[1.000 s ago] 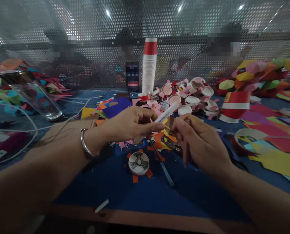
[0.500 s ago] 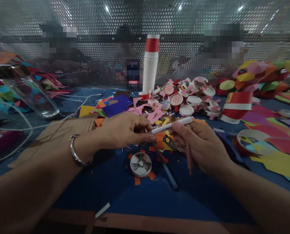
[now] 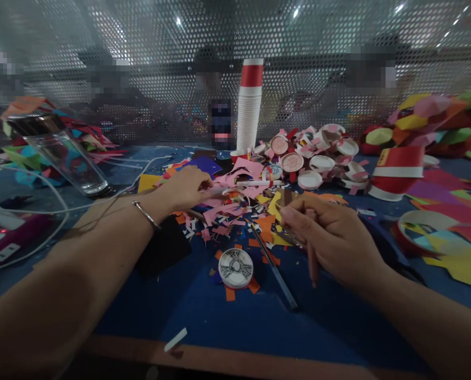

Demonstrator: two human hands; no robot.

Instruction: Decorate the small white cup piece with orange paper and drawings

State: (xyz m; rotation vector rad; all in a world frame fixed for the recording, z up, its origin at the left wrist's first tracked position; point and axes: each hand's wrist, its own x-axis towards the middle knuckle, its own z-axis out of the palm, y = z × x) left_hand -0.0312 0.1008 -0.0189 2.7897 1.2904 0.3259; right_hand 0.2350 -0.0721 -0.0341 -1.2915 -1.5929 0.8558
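My left hand [image 3: 190, 186] reaches over the paper scraps at the middle. Its curled fingers are on a pale marker pen [image 3: 216, 192], partly blurred and hidden. My right hand [image 3: 330, 229] is closed, with a reddish-brown pencil-like stick [image 3: 313, 266] between its fingers, pointing down. Between my forearms lies a round white paper lid [image 3: 236, 267] with black drawn patterns and orange paper tabs around its edge. Right of the lid is a slim dark pen [image 3: 275, 272], lying slantwise. Another white stick [image 3: 259, 183] rests on the scraps.
Behind the scraps stand a tall stack of paper cups [image 3: 249, 116] and a heap of cut cup bottoms [image 3: 314, 158]. A red and white cup [image 3: 397, 174] is at right. A tilted glass bottle [image 3: 71, 158] and white cables [image 3: 57, 195] are at left. Coloured paper [image 3: 457, 264] lies far right.
My left hand has parted from my right and moved forward and left to the scraps. The white marker has left my right hand, which keeps the brown stick. The view has shifted slightly.
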